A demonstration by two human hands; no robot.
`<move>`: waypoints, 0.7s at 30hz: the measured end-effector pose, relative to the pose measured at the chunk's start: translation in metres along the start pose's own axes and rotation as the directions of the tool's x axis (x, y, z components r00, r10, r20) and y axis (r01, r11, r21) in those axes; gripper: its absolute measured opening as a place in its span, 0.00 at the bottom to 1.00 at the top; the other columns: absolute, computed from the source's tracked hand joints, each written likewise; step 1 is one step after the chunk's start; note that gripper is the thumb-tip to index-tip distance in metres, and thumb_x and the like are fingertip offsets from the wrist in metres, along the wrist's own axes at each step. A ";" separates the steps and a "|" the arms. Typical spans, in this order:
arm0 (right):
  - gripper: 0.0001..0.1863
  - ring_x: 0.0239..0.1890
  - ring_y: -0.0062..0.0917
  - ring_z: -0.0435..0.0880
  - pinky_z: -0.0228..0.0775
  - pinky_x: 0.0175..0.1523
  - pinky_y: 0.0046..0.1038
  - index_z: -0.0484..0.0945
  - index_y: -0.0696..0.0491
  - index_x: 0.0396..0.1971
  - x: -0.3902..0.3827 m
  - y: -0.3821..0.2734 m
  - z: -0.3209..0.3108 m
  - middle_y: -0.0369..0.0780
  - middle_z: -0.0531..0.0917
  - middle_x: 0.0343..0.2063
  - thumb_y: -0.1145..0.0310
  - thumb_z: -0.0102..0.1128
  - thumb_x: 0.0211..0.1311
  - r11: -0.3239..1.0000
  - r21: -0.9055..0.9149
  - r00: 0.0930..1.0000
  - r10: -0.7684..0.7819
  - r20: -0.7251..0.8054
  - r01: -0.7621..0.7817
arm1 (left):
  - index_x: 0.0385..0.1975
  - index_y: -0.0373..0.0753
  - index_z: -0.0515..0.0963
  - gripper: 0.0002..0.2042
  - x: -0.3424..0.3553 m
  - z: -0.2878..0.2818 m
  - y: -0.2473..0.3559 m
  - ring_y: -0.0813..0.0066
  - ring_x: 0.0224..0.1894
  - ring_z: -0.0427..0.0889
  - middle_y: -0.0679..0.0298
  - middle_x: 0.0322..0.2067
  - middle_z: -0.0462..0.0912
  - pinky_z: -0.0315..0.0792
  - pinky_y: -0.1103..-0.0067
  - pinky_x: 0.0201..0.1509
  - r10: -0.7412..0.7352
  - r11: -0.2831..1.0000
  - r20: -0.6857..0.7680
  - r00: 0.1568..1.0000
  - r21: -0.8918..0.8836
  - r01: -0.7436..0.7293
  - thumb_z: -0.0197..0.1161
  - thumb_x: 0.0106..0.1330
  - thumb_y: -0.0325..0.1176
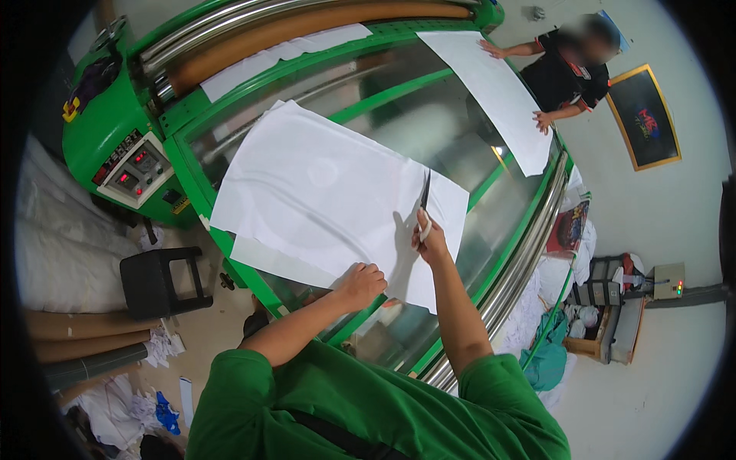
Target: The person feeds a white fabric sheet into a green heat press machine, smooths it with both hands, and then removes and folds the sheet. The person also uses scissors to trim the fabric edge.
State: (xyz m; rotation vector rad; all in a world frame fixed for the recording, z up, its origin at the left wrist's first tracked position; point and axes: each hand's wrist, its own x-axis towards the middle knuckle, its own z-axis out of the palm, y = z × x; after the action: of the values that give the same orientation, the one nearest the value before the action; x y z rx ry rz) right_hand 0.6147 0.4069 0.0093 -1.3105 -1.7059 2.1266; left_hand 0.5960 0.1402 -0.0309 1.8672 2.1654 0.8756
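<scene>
A large white sheet (307,180) lies across the glass-like top of a green machine, with another white layer showing under its near edge. My right hand (432,239) is closed around the pale handles of a pair of scissors (425,192), whose dark blades point away from me over the sheet's right part. The blades look nearly closed, and their shadow falls on the white surface. My left hand (363,284) rests with curled fingers at the sheet's near edge; whether it pinches the edge is hidden.
Across the machine, a person (563,69) has both hands on another white sheet (498,100). A roller (307,42) runs along the far side, metal bars (506,284) along the right. At left are a control panel (134,170) and a black stool (162,282).
</scene>
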 end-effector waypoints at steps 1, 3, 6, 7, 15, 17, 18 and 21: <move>0.27 0.17 0.21 0.75 0.67 0.21 0.26 0.80 0.51 0.46 0.006 -0.003 -0.001 0.33 0.76 0.24 0.41 0.72 0.67 1.000 0.003 0.999 -0.028 0.038 0.028 | 0.33 0.48 0.83 0.04 0.000 0.000 0.000 0.67 0.50 0.78 0.70 0.37 0.82 0.69 0.67 0.53 -0.002 1.000 -0.012 1.000 -0.009 0.001 0.65 0.64 0.37; 0.25 0.17 0.21 0.76 0.67 0.21 0.26 0.79 0.50 0.42 0.020 -0.015 -0.002 0.33 0.76 0.22 0.42 0.73 0.67 0.998 0.055 0.998 -0.034 0.043 0.032 | 0.33 0.48 0.83 0.04 0.001 0.000 -0.001 0.67 0.50 0.78 0.70 0.37 0.82 0.69 0.67 0.53 -0.011 1.000 0.002 1.000 -0.004 0.011 0.65 0.64 0.38; 0.22 0.17 0.21 0.76 0.68 0.22 0.26 0.80 0.47 0.37 0.034 -0.029 -0.002 0.32 0.76 0.21 0.43 0.74 0.66 0.999 0.050 0.999 -0.002 0.041 0.000 | 0.32 0.48 0.83 0.05 0.000 -0.001 -0.001 0.67 0.49 0.78 0.71 0.37 0.82 0.69 0.67 0.53 0.000 1.000 0.005 1.000 0.024 -0.001 0.65 0.64 0.39; 0.22 0.17 0.21 0.76 0.68 0.22 0.26 0.80 0.47 0.37 0.039 -0.033 -0.001 0.33 0.76 0.21 0.43 0.75 0.65 1.000 -0.021 0.999 -0.018 0.041 0.019 | 0.32 0.47 0.83 0.05 0.000 -0.001 -0.002 0.67 0.48 0.78 0.71 0.36 0.82 0.69 0.66 0.52 -0.004 0.999 0.001 1.000 -0.033 0.004 0.66 0.64 0.39; 0.30 0.19 0.28 0.76 0.69 0.25 0.31 0.82 0.50 0.48 0.003 0.002 -0.023 0.36 0.77 0.22 0.37 0.73 0.63 0.911 0.413 0.992 0.068 -0.110 -0.017 | 0.40 0.40 0.86 0.11 -0.006 -0.034 -0.009 0.60 0.51 0.83 0.63 0.41 0.87 0.74 0.63 0.56 -0.066 0.912 -0.105 0.992 -0.409 0.017 0.72 0.63 0.39; 0.36 0.20 0.31 0.76 0.70 0.28 0.32 0.81 0.48 0.54 -0.062 0.027 -0.017 0.37 0.79 0.22 0.32 0.70 0.62 0.790 0.613 0.986 0.120 -0.116 -0.024 | 0.42 0.39 0.86 0.11 -0.016 -0.056 -0.023 0.56 0.50 0.85 0.59 0.42 0.88 0.77 0.62 0.55 -0.091 0.872 -0.195 0.977 -0.489 -0.016 0.74 0.62 0.34; 0.38 0.21 0.32 0.77 0.70 0.30 0.33 0.80 0.46 0.56 -0.105 0.039 -0.010 0.38 0.79 0.22 0.28 0.66 0.62 0.762 0.647 0.967 0.174 -0.187 -0.012 | 0.41 0.38 0.85 0.11 -0.020 -0.069 -0.037 0.52 0.45 0.86 0.56 0.40 0.88 0.79 0.62 0.50 -0.103 0.879 -0.277 0.955 -0.474 -0.043 0.76 0.61 0.32; 0.41 0.34 0.33 0.71 0.70 0.42 0.37 0.75 0.44 0.60 -0.253 0.064 0.036 0.40 0.75 0.38 0.23 0.51 0.66 0.447 0.881 0.875 0.476 -0.087 -0.156 | 0.41 0.36 0.85 0.10 -0.027 -0.113 -0.101 0.53 0.46 0.86 0.55 0.41 0.88 0.79 0.64 0.52 -0.304 0.872 -0.264 0.915 -0.465 0.156 0.75 0.62 0.29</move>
State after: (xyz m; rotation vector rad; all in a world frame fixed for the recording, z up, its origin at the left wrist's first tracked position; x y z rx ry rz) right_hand 0.7732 0.2135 0.0924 -1.5313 -0.0946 2.2191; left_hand 0.4623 0.0725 0.0026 1.2833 2.0702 1.5555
